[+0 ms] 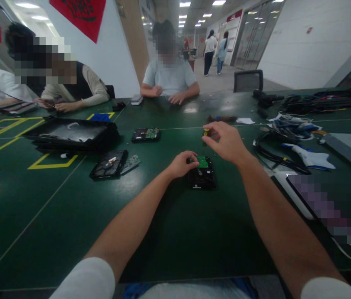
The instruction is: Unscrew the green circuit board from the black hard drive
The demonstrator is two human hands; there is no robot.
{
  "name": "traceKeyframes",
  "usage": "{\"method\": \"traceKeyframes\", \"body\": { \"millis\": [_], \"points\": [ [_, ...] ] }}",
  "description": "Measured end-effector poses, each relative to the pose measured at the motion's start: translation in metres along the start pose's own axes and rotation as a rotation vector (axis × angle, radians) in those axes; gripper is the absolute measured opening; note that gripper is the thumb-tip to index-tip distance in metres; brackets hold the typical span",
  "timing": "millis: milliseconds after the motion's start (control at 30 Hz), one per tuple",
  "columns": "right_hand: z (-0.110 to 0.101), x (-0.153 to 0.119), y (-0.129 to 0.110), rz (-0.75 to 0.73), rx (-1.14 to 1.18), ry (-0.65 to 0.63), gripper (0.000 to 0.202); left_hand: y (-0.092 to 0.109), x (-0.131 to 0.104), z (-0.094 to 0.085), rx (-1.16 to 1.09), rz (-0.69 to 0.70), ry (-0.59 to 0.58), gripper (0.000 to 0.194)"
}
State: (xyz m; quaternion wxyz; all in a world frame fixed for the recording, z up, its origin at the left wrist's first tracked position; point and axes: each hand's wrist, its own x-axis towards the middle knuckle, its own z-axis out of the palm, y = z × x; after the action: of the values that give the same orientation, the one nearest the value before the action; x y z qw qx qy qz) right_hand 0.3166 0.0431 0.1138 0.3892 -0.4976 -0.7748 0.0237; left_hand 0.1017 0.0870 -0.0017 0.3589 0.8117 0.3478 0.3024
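A black hard drive with a green circuit board [202, 176] lies board side up on the green table [163, 232]. My left hand [183, 165] is at its upper left corner, thumb and fingers closed on the drive's edge. Above the drive's far right corner, my right hand [225, 139] pinches a small screwdriver with a yellow and black handle [206, 133], held upright. Its tip is too small to make out. Left of the drive lie a loose metal-and-board part [131, 164], another black drive [108, 164] and, farther back, a drive with its board showing [146, 135].
Black trays [72, 135] are stacked at the left. Cables [293, 126], a glove [309, 157], a metal box [349, 147] and a phone [321, 203] lie at the right. A red-and-black tool [222, 118] lies behind my right hand. People sit across the table.
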Motion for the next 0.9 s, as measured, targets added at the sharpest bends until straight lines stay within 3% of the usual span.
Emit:
{"method": "traceKeyframes", "body": {
  "millis": [233, 433, 633, 900],
  "points": [
    [0.006, -0.001, 0.001, 0.072, 0.040, 0.077, 0.032, 0.001, 0.000, 0.000, 0.008, -0.003, -0.004, 0.008],
    [0.012, -0.001, 0.000, 0.026, -0.044, 0.093, 0.022, 0.002, 0.000, -0.001, 0.018, 0.000, -0.005, 0.009],
    [0.013, -0.001, 0.003, 0.023, -0.024, 0.108, 0.029, -0.003, 0.000, 0.000, 0.013, 0.021, 0.007, 0.010],
    [0.011, 0.001, 0.003, -0.040, -0.115, 0.164, 0.020, -0.005, 0.000, 0.002, 0.011, 0.017, 0.007, 0.010]
  ]
}}
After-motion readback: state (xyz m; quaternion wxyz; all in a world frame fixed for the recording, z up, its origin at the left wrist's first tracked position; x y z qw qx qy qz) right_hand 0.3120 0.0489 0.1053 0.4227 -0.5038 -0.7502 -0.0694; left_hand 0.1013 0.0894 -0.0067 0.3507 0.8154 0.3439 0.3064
